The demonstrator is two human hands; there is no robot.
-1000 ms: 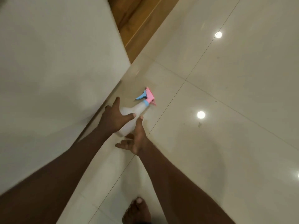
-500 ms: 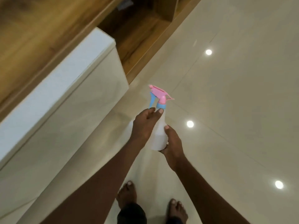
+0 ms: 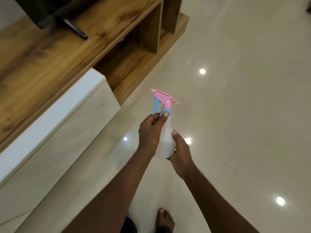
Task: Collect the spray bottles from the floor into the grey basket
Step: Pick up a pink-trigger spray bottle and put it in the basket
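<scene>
The left hand [image 3: 149, 132] curls its fingers [image 3: 164, 117] round the neck and shoulder of the spray bottle [image 3: 166, 140], a fingertip pressed just under the blue collar; the right hand [image 3: 180, 154] cups the base, thumb [image 3: 175, 134] laid against the white side. A second ago the bottle lay on the floor [image 3: 235, 115] beside the white cabinet [image 3: 58, 128] with both hands closing on it; half a second ago it was already lifted, and now it is held a little higher and steadier in front of the person. No label or writing shows on the bottle. Its long axis stands nearly upright, pink head on top, nozzle pointing left toward the wooden shelf [image 3: 67, 52], blue trigger hanging below it. A bare foot [image 3: 165, 220] stands on the tiles beneath the arms.
</scene>
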